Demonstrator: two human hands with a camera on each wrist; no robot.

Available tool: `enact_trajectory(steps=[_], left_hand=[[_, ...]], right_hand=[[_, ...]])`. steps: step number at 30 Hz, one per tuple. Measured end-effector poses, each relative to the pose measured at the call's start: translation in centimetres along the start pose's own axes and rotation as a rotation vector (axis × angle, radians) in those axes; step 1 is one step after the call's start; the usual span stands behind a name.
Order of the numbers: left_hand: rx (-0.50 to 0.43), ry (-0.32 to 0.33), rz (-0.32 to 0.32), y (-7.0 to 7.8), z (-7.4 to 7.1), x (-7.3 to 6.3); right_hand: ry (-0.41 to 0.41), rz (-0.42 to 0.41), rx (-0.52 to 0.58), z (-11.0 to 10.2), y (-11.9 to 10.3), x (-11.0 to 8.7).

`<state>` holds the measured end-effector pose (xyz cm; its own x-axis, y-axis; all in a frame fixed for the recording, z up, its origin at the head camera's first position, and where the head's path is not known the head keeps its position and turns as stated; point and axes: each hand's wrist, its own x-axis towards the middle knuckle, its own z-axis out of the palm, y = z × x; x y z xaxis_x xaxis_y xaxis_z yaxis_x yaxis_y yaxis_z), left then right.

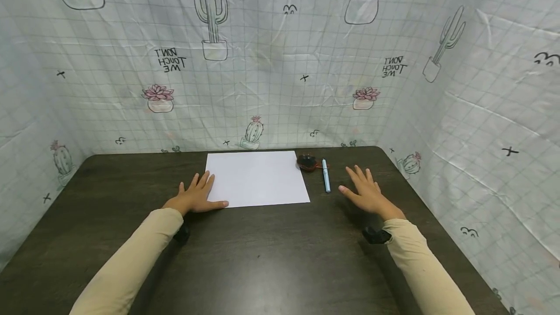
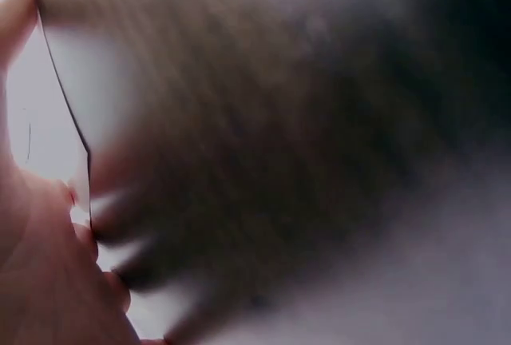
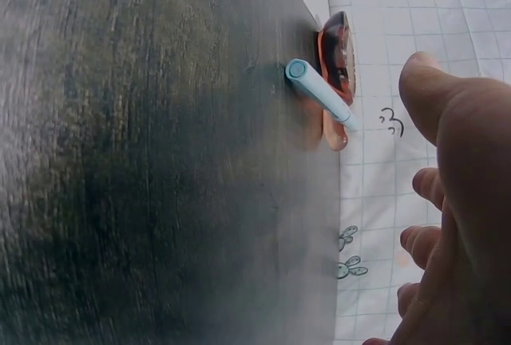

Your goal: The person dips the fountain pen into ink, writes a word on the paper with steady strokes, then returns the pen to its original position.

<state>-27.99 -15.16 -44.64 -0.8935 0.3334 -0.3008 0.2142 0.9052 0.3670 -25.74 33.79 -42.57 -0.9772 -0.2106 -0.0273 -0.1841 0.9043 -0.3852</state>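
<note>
A blank white sheet of paper [image 1: 258, 179] lies on the dark table toward its far edge. My left hand [image 1: 195, 197] rests at the sheet's left side, fingers spread, the thumb on its near left corner. In the left wrist view, that hand [image 2: 40, 249] is partly cut off at the left. Over the table, right of a light blue capped pen [image 1: 326, 176], my right hand [image 1: 366, 194] has its fingers spread and holds nothing. The pen [image 3: 319, 93] stands out in the right wrist view, before a dark rounded object with an orange-red rim [image 3: 335, 57].
That dark rounded object [image 1: 307, 162] sits by the paper's right edge, left of the pen. Behind the dark table [image 1: 258, 256], a white grid-patterned cloth [image 1: 271, 72] with printed cacti hangs and continues along both sides.
</note>
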Motion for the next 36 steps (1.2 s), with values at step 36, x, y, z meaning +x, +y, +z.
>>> enact_trajectory(steps=[36], left_hand=[[0.022,-0.008,-0.017,-0.1,0.2,0.0]], right_hand=[[0.083,0.032,0.311,3.1,-1.4,5.4]])
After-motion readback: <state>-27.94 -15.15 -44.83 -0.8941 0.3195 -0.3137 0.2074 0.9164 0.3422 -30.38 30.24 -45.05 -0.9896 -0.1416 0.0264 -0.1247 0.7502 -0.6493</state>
